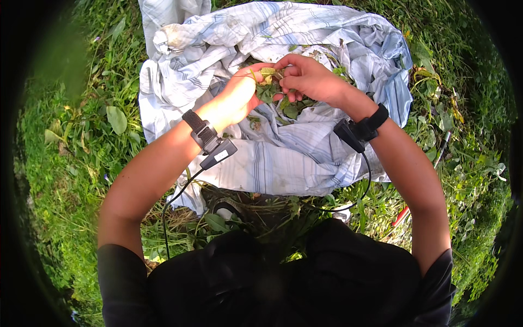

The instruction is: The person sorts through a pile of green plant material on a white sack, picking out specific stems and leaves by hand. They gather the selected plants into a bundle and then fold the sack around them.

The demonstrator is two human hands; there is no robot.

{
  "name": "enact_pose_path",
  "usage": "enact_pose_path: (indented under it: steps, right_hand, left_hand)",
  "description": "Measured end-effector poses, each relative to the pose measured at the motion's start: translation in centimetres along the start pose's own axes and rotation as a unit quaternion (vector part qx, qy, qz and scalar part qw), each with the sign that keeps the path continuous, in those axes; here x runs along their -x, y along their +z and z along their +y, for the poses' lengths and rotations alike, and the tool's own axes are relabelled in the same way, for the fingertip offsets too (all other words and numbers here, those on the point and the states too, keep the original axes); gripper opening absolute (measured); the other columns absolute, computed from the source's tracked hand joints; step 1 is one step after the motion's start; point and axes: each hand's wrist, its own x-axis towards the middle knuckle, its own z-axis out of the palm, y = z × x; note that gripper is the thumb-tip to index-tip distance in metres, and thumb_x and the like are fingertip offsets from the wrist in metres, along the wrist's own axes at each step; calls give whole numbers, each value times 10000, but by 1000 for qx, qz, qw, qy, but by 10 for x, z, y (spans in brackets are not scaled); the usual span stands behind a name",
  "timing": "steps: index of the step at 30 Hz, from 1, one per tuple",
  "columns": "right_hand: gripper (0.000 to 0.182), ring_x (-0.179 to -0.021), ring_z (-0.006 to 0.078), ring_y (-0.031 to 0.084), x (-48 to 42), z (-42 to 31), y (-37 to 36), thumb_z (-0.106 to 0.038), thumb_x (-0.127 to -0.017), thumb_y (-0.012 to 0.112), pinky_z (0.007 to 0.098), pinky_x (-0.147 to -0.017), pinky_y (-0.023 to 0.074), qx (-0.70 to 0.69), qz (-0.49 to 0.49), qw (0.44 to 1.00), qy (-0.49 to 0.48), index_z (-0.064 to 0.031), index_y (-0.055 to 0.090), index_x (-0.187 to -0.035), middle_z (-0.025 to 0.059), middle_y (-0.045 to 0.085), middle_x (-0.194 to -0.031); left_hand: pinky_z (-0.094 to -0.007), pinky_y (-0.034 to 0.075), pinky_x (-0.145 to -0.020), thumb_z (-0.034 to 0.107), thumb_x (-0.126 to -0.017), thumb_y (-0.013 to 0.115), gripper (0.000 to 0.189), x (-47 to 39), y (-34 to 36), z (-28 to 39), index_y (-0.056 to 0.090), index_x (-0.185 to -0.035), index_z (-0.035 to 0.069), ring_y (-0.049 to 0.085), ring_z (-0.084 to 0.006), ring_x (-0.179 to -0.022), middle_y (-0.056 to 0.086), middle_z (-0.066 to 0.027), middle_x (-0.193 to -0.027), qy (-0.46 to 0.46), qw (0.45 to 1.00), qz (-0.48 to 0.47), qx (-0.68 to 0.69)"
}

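Observation:
My left hand [245, 94], brightly sunlit, grips a small bunch of green and yellowing leaves [267, 88] with stems. From the right, my right hand [304, 77] meets it, its thumb and fingers pinched at the stems of the same bunch. Both hands are over a crumpled white cloth with blue and grey stripes [265, 163], spread on the grass. More leaves and plant bits [291, 111] lie in the folds beneath and beyond my hands. Each wrist wears a black strap with a small cabled device.
Grass and broad-leaved weeds [116, 118] surround the cloth. At the right, partly behind my right arm, a tool or rod with a red part [400, 216] lies in the grass. Part of a shoe [224, 211] shows below the cloth's near edge. Dark cables hang from both wrist devices.

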Motion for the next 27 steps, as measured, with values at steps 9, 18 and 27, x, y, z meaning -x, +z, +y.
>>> enact_pose_path:
  steps: [9,18,27]
  right_hand:
    - [315,-638,99,644,9,-21,3,-177,-1044,599,251,-561,474,2,83,996,-25,-62,586,-1337,14,662,-788]
    - [521,-586,159,660,-3,28,-11,-277,-960,645,325,-577,525,214,61,973,68,-38,554,-1414,83,703,-816]
    - [291,-893,421,724,-27,51,18,-280,-908,654,538,-767,581,537,119,835,-21,-47,661,-1082,235,734,-930]
  left_hand:
    - [-434,566,-989,248,-1098,407,360,-7,-18,-3,609,-1254,-5,680,-280,-1047,684,-141,-1228,-34,998,-7,61]
    - [-482,545,-1066,187,-1114,311,449,4,-18,3,510,-1408,-88,657,-351,-1222,629,-217,-1395,-83,992,49,83]
    - [-417,622,-950,104,-1108,286,433,4,-27,4,537,-1423,-55,670,-301,-1195,642,-180,-1380,-101,992,74,9]
